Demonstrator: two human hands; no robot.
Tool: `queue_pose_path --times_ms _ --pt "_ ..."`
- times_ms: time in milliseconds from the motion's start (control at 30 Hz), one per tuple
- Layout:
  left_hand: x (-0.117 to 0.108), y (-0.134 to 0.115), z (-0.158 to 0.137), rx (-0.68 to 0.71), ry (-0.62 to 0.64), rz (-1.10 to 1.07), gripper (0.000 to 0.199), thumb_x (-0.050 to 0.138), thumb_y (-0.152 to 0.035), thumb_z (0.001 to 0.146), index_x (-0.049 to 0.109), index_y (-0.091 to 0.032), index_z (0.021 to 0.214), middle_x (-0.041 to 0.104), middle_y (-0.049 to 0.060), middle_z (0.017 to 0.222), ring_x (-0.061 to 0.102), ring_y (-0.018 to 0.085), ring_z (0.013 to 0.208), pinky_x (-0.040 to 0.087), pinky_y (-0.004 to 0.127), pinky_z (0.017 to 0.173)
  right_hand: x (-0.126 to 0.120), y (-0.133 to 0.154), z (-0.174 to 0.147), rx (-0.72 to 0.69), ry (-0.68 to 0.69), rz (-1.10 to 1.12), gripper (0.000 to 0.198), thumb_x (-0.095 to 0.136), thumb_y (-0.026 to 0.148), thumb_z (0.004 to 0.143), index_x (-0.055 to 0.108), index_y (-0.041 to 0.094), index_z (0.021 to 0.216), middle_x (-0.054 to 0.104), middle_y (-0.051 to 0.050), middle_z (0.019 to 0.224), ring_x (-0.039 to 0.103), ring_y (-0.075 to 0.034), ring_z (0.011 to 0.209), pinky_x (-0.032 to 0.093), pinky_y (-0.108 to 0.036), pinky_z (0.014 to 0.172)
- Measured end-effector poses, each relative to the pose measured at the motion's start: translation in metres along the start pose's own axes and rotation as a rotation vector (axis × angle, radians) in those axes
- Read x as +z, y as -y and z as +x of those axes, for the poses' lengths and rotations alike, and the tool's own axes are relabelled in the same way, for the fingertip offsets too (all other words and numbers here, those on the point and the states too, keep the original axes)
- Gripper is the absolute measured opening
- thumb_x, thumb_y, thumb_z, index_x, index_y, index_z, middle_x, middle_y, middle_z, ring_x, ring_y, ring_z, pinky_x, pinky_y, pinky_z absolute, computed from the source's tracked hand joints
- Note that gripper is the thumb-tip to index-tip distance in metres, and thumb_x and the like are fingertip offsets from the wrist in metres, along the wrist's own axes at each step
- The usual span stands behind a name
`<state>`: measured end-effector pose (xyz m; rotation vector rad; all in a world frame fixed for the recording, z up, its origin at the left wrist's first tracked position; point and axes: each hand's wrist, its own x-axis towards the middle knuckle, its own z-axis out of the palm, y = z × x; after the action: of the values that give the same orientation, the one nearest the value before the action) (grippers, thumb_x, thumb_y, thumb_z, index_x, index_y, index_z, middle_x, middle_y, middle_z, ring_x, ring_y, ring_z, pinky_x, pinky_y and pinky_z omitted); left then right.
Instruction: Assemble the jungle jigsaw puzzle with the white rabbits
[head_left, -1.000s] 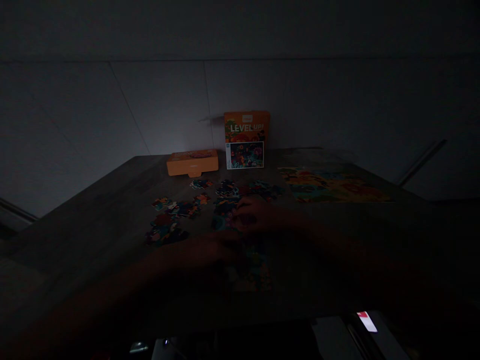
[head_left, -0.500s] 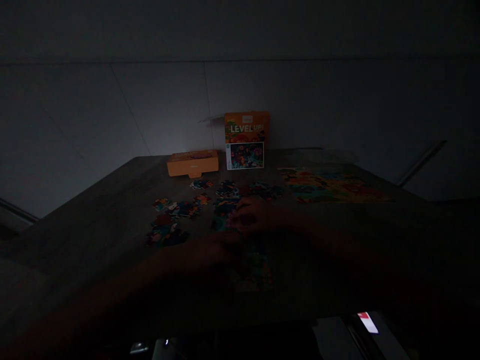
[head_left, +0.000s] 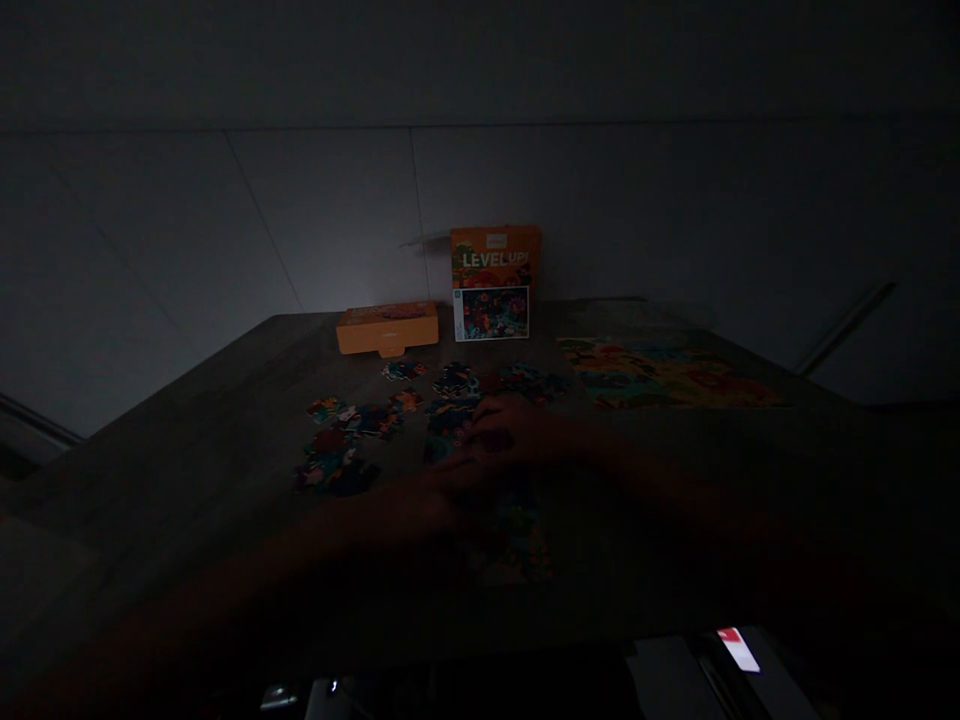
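Observation:
The scene is very dark. A partly joined jigsaw puzzle (head_left: 448, 418) lies on the table, its lower part (head_left: 517, 545) reaching toward me. Over its middle bends my right hand (head_left: 514, 428), fingers curled down and closed at the puzzle surface; what they hold is hidden. My left hand (head_left: 427, 500) lies just below and left of it, fingertips reaching in beside the right hand. Shadow hides the left fingers. Loose and clustered puzzle pieces (head_left: 367, 420) lie to the left, with more pieces (head_left: 525, 378) beyond my right hand.
An upright orange puzzle box (head_left: 495, 262) stands at the back, a picture card (head_left: 491, 314) against its front. Left of it lies an open orange box part (head_left: 388, 330). A colourful assembled puzzle (head_left: 675, 375) lies right. A lit phone screen (head_left: 739, 650) shows below the table's near edge.
My left fingers have moved slightly up and right, closer to the right hand. The right hand stays in nearly the same place. The view has shifted very slightly.

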<state>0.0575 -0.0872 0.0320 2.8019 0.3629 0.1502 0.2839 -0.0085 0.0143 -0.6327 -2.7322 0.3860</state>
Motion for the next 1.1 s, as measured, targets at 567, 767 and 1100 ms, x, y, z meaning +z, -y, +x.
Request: queue_pose_path --times_ms 567,767,1100 --pt "-0.003 -0.005 0.001 -0.031 -0.013 0.104 0.05 0.072 -0.047 0.08 0.062 -0.039 0.128 0.021 0.005 0.16 0.013 0.042 0.146 0.018 0.061 0.116 0.009 -0.013 0.0 -0.032 -0.027 0.026 0.04 0.071 0.033 0.081 0.067 0.016 0.117 0.061 -0.012 0.114 0.059 -0.023 0.1 0.048 -0.037 0.088" --pt "-0.012 0.025 -0.01 -0.223 -0.307 0.185 0.036 0.042 -0.028 0.1 0.059 -0.026 0.132 0.058 0.009 0.129 0.048 0.025 0.123 0.036 0.045 0.109 0.005 -0.006 -0.001 0.018 0.009 0.045 0.037 0.074 0.036 0.079 0.07 0.02 0.112 0.061 -0.009 0.113 0.058 -0.022 0.1 0.047 -0.036 0.088" --pt "-0.015 0.064 -0.027 -0.339 -0.157 0.246 0.033 0.047 -0.03 0.098 0.062 -0.027 0.128 0.059 0.007 0.128 0.051 0.024 0.12 0.04 0.04 0.105 0.004 -0.004 -0.003 0.022 -0.005 0.044 0.038 0.072 0.036 0.082 0.068 0.021 0.117 0.061 -0.008 0.118 0.058 -0.022 0.105 0.046 -0.035 0.092"
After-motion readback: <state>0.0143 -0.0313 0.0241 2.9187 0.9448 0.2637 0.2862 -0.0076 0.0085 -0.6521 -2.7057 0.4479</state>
